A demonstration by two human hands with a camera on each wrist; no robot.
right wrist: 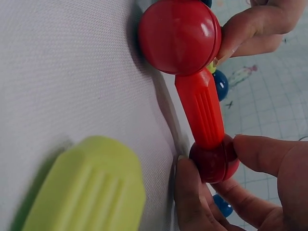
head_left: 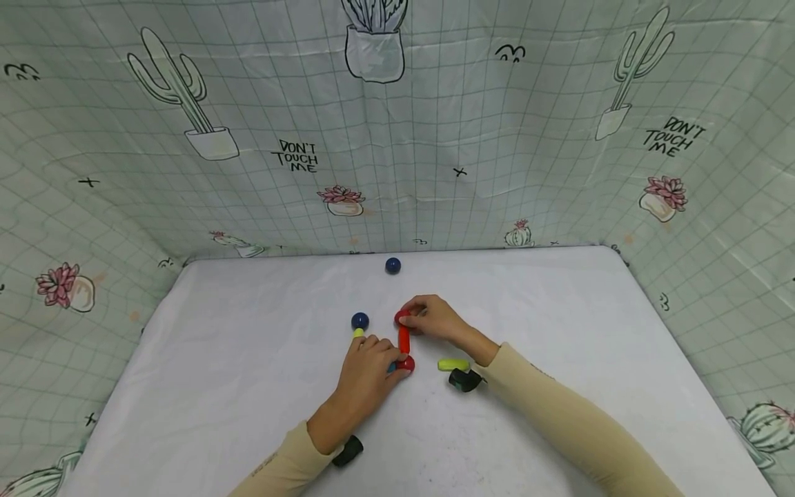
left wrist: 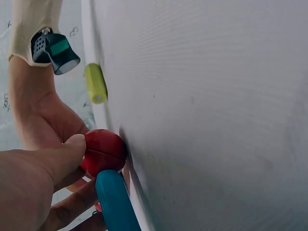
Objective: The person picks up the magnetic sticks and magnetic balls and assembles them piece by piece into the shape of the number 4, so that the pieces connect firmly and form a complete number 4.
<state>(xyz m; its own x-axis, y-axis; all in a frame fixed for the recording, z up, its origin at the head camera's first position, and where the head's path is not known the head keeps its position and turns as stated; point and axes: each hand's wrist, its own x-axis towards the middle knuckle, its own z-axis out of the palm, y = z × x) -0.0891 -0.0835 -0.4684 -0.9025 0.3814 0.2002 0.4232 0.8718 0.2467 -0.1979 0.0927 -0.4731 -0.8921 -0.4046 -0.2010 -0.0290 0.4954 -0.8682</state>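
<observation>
On the white desk (head_left: 248,331), the left hand (head_left: 368,373) grips the near red ball (head_left: 408,364); the right hand (head_left: 436,319) pinches the far red ball (right wrist: 211,163), a red stick (head_left: 404,339) joining them.

The red balls (right wrist: 175,38) are looking like smooth, shiny plastic, and the blue balls (head_left: 393,266) are shining too. The red stick (right wrist: 200,109) and the yellow-green stick (right wrist: 91,190) are looking like duller plastic, with long grooves making their sides bumpy. The white table cloth (head_left: 248,359) is looking matt and a little rough, with tiny threads showing, and the tan sleeves (head_left: 553,407) are looking like matt cloth.
</observation>
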